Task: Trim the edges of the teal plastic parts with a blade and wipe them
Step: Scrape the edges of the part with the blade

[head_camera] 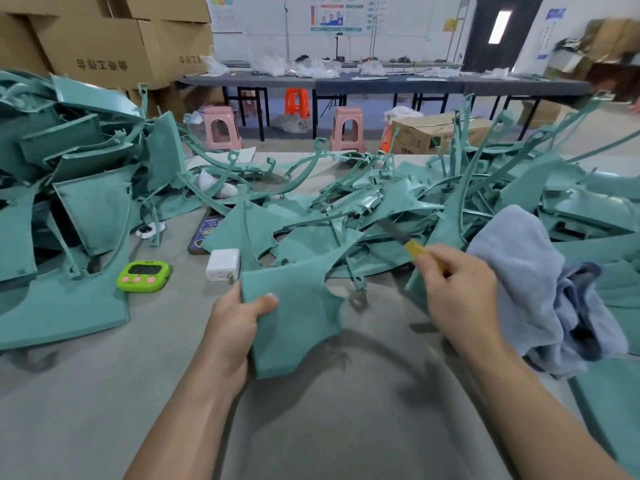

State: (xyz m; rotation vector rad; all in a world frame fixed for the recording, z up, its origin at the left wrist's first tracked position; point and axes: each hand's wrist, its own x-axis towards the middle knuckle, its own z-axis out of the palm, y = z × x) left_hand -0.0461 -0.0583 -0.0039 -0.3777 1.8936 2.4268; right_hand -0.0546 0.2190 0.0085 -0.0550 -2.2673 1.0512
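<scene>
At the lower centre of the frame, two hands work with a teal part (294, 313) above a grey table (346, 420).
The left hand (232, 330) grips the part's left edge, thumb on top. The right hand (457, 292), apart from it, curls round a yellow-handled blade (414, 249) pointing up-left over the pile of parts (381, 209). A blue cloth (526, 271) lies at right, a green timer (143, 271) at left.

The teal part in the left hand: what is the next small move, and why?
Probably bring the blade down to the jagged right edge of the teal part. The right hand holds the blade over the pile, clear of the part, while the left hand grips the part by its left edge, so trimming seems not yet begun.
</scene>
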